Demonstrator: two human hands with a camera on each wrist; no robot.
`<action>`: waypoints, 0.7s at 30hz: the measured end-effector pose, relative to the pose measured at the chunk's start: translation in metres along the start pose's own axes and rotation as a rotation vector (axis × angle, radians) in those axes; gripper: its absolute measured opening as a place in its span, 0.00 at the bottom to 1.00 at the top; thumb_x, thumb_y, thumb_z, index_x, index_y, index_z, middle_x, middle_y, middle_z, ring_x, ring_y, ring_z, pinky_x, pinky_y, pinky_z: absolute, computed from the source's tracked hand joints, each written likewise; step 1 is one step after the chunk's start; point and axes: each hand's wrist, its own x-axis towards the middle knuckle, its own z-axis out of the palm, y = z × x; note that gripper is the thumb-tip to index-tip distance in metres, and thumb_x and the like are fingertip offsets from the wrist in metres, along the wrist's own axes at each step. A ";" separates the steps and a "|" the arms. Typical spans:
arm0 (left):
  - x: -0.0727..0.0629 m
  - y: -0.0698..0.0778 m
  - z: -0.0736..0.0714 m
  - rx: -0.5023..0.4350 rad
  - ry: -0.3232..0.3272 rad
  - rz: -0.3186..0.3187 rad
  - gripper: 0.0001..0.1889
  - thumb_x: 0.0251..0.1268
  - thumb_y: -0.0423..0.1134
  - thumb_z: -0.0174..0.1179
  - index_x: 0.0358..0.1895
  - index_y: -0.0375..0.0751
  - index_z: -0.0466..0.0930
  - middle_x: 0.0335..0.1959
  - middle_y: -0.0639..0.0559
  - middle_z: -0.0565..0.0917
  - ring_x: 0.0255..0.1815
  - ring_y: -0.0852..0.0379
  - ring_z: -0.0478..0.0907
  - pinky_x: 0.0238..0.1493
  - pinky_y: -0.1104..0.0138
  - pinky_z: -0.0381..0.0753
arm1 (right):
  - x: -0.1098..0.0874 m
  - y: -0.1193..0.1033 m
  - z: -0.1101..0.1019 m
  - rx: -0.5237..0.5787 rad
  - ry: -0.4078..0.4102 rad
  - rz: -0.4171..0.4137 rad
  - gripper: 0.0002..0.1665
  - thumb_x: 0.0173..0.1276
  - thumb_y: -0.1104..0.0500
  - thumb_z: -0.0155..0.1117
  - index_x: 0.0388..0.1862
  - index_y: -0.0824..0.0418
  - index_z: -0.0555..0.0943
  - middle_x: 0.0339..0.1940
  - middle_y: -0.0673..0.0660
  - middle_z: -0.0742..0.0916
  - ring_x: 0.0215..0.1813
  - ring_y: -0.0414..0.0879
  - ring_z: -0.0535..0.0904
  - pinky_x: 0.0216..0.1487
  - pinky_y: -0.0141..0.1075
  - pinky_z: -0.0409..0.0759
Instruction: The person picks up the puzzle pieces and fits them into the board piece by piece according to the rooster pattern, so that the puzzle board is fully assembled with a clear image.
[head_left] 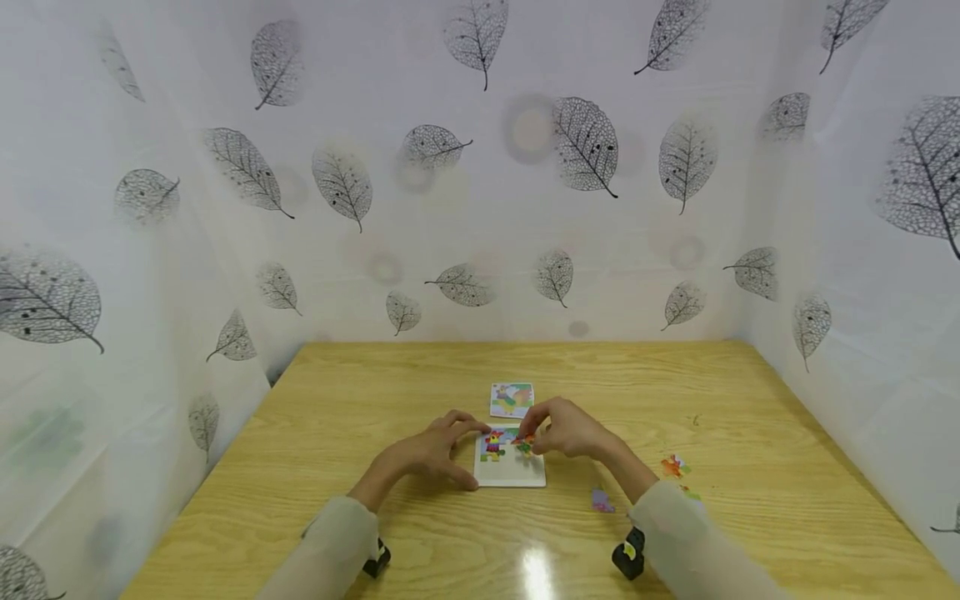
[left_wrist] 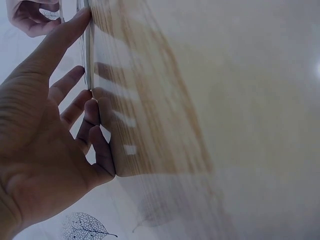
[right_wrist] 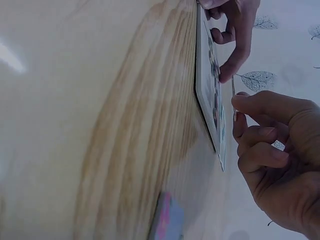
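A white puzzle tray [head_left: 517, 477] lies flat on the table, with colourful jigsaw pieces [head_left: 492, 444] in its upper left part. My left hand [head_left: 433, 450] rests at the tray's left side, index finger by the top corner and thumb by the bottom one. Above the tray's upper right part, my right hand [head_left: 568, 430] pinches a jigsaw piece [right_wrist: 233, 89] between thumb and fingers. The right wrist view shows that piece edge-on, raised off the tray. Its picture is partly hidden by the fingers.
Just beyond the tray lies a picture card [head_left: 512, 400]. Loose pieces lie to the right: an orange one [head_left: 675, 465], a purple one [head_left: 602, 500], and another partly covered by the right sleeve [head_left: 671, 512]. Leaf-patterned curtains [head_left: 480, 200] enclose the wooden table [head_left: 375, 375].
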 end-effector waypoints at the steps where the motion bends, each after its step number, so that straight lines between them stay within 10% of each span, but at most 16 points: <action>1: 0.000 0.000 0.000 0.001 0.000 0.001 0.46 0.55 0.54 0.79 0.77 0.55 0.67 0.78 0.47 0.60 0.78 0.37 0.57 0.70 0.34 0.66 | 0.002 -0.001 0.002 -0.010 0.000 -0.002 0.10 0.62 0.72 0.72 0.41 0.64 0.88 0.41 0.56 0.88 0.45 0.52 0.80 0.41 0.40 0.79; 21: 0.000 -0.001 0.000 0.001 -0.003 0.007 0.46 0.56 0.54 0.78 0.77 0.53 0.67 0.75 0.47 0.62 0.77 0.38 0.58 0.70 0.35 0.68 | 0.016 -0.012 0.025 -0.110 0.012 0.006 0.11 0.55 0.73 0.75 0.36 0.63 0.88 0.37 0.55 0.88 0.40 0.45 0.77 0.44 0.38 0.79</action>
